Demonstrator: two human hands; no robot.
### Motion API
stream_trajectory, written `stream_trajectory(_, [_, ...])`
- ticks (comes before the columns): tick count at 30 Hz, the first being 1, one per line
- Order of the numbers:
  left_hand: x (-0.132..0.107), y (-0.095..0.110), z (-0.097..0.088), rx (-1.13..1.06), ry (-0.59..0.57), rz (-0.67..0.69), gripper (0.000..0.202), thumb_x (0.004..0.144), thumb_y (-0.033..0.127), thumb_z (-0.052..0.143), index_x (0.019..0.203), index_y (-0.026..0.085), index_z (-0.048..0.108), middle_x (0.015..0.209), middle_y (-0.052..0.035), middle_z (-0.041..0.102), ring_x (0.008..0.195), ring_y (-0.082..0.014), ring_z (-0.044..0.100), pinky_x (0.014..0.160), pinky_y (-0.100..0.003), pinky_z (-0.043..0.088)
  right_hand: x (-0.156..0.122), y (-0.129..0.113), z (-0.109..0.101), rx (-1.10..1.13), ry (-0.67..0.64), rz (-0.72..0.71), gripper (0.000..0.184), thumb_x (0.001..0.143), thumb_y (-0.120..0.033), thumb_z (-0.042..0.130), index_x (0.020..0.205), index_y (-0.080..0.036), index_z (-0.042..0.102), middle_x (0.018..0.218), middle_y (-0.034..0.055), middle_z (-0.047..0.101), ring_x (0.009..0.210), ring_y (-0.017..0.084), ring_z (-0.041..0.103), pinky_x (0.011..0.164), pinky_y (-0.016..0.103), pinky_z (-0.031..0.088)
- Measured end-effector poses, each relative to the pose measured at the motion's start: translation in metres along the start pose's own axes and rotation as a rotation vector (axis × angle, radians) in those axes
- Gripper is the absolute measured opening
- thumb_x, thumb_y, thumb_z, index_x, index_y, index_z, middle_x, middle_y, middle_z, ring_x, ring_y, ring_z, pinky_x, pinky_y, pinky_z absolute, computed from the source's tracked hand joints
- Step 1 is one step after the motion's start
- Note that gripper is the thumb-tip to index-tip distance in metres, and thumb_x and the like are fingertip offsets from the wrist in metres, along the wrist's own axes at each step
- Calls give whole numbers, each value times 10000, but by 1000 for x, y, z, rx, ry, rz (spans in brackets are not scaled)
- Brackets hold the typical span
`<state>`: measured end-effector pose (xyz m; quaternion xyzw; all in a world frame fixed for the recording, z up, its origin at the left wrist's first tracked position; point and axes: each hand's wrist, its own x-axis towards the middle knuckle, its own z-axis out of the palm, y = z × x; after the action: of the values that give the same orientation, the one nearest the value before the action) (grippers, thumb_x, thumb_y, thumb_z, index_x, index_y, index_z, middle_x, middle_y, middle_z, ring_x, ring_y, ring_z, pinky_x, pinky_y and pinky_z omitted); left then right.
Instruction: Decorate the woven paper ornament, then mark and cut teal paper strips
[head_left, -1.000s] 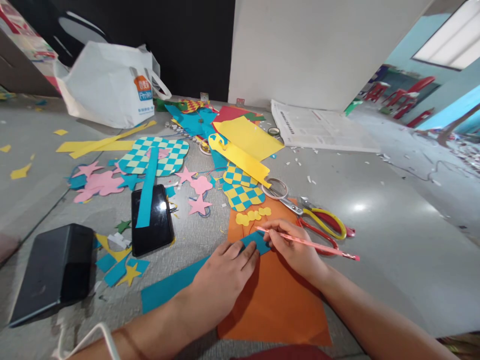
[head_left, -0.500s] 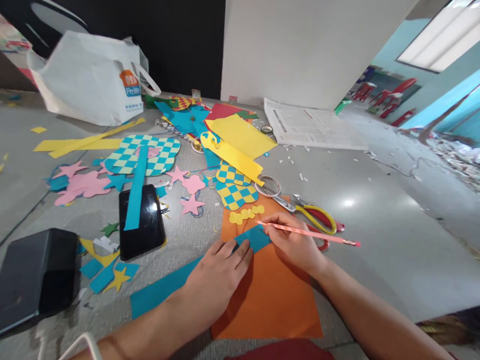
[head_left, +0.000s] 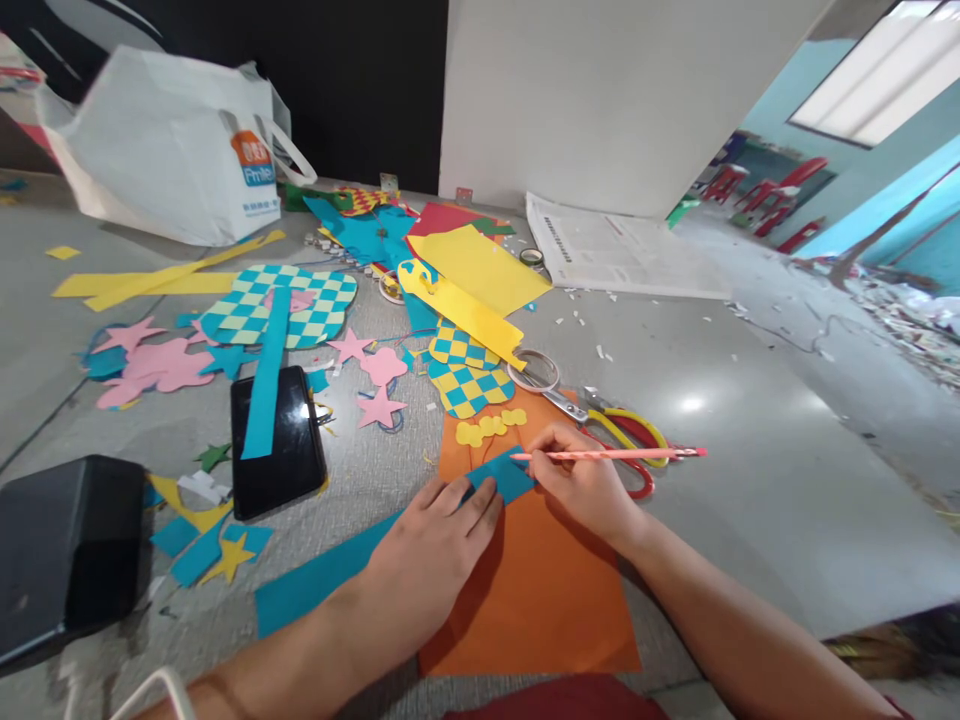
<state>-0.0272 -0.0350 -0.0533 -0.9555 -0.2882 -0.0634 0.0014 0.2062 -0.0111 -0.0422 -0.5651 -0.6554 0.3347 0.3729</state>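
Pinching pink pencil [head_left: 607, 455] in right hand [head_left: 581, 485], pinning blue strip [head_left: 322, 575] under flat left hand [head_left: 431, 545]; could skew strip through light pressure.

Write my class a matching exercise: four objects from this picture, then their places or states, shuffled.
1. slim pink pencil
2. flat black phone
3. white plastic bag
4. wide blue paper strip

A. partly covered by a narrow blue paper strip
B. held in the right hand
C. under the left hand
D. shows an orange-and-blue logo

Pairs: 1-B; 2-A; 3-D; 4-C
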Motion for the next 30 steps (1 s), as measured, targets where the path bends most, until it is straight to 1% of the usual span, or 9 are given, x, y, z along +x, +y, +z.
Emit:
stream_trajectory(6, [-2,1,0,-1,20,-9,493,922,138,546,1409,130,621,1450,-90,657,1226,-272,587,1027,-406,455,1,-1,0,-59,-1,-39,142,904,-217,553,765,-228,579,681,-12,650,577,136,598,533,238,438])
stream_trajectory(9, [-3,2,0,-1,26,-3,505,922,142,542,1422,126,611,1465,-91,646,1236,-278,582,1038,-419,456,1,-2,0,-70,1,-43,143,906,-214,543,767,-228,579,681,-12,648,572,136,589,528,238,426])
stream_trajectory(12, [-2,1,0,1,34,-4,482,931,146,543,1406,136,624,1450,-85,658,1226,-268,593,1040,-404,452,1,-1,0,-90,-5,-53,150,906,-210,540,760,-229,568,690,-10,654,584,136,591,540,238,428])
stream_trajectory(14, [-1,0,2,6,50,3,461,942,159,546,1395,139,631,1445,-85,660,1245,-268,590,1062,-406,435,1,0,-1,-103,-7,-67,155,908,-209,539,757,-228,563,693,-10,654,590,135,590,547,238,428])
stream_trajectory(19, [-2,-2,9,10,97,32,422,988,200,525,1391,137,631,1444,-83,659,1324,-280,562,1152,-458,354,1,3,0,-117,-2,-94,152,912,-209,532,766,-221,573,694,-14,641,591,130,580,545,235,417])
stream_trajectory(23, [-2,-2,12,0,71,36,430,1017,216,493,1423,134,607,1467,-94,641,1362,-281,545,1185,-480,318,2,2,1,-115,1,-93,153,912,-209,534,765,-221,575,695,-14,642,595,130,580,545,235,417])
stream_trajectory(26, [-2,-2,12,-7,53,29,436,1023,228,486,1434,138,600,1482,-97,628,1372,-283,543,1191,-484,317,2,1,0,-118,-2,-94,154,912,-207,536,763,-221,574,697,-13,646,597,130,582,546,235,421])
stream_trajectory(30, [-2,-2,12,-18,62,28,438,1015,215,488,1430,132,604,1474,-93,636,1368,-289,548,1192,-491,321,1,4,-1,-102,-10,-97,153,910,-198,543,761,-219,572,695,-12,645,601,131,588,552,237,435])
